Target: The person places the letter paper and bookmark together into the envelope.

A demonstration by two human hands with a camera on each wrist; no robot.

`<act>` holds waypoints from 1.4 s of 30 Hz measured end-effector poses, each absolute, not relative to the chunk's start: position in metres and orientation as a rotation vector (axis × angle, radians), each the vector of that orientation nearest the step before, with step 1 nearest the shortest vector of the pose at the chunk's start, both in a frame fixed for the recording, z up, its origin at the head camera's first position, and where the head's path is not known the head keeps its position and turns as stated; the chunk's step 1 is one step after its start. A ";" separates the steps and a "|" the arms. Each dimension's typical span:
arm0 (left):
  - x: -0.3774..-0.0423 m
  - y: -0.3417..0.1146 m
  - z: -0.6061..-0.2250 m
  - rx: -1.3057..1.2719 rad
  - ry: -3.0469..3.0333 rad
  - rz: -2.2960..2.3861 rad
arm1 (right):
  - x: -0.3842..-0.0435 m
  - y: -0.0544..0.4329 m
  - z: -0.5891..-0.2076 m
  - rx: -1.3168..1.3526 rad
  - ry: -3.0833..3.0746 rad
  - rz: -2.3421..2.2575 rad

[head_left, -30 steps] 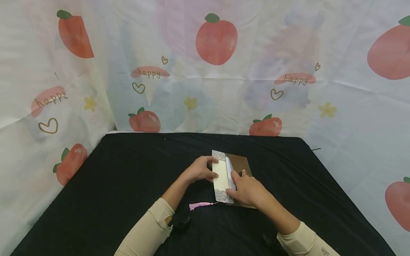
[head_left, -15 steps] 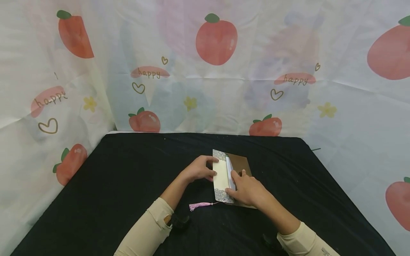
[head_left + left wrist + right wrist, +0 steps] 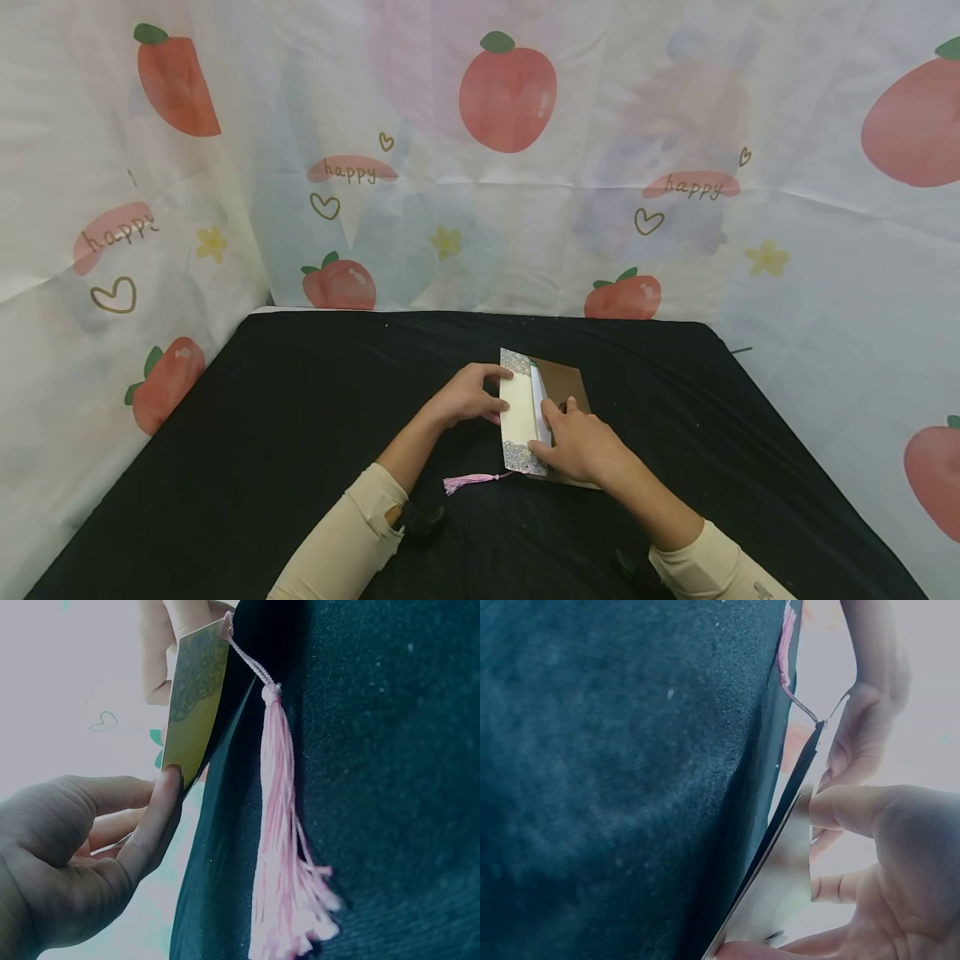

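Note:
On the black cloth lies a folded card (image 3: 517, 411), with a cream flap bordered in silver lace pattern and a brown panel (image 3: 566, 385) at its right. A white sheet (image 3: 536, 392) shows between the two. My left hand (image 3: 467, 395) pinches the flap's left edge and holds it tilted up. My right hand (image 3: 581, 440) rests on the card with spread fingers, its thumb at the flap's right edge and other fingertips on the white sheet and brown panel. A pink tassel (image 3: 281, 825) hangs by a cord from the card's near end and lies on the cloth.
The black cloth (image 3: 315, 433) covers the table around the card. Behind and to both sides stands a white curtain (image 3: 480, 233) printed with fruit, hearts and "happy" lettering. Dark straps (image 3: 422, 521) sit near the wrists below the cream sleeves (image 3: 341, 537).
The flap's left edge has shifted slightly to the right and up, with my left hand moving along. My right hand and the tassel have stayed in place.

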State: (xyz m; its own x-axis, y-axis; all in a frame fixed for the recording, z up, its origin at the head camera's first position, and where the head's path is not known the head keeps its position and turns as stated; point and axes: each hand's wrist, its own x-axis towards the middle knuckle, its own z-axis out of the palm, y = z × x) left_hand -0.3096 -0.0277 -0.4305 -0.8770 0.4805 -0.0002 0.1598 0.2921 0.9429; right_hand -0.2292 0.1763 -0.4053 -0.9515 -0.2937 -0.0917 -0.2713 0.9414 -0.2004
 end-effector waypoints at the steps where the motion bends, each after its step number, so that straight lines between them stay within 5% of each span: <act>1: -0.309 -0.028 -0.430 0.583 2.285 1.611 | -0.229 0.176 -0.405 -0.433 2.977 -0.282; 42: -0.306 -0.019 -0.428 0.569 2.493 1.487 | -0.230 0.175 -0.407 -0.474 3.013 -0.263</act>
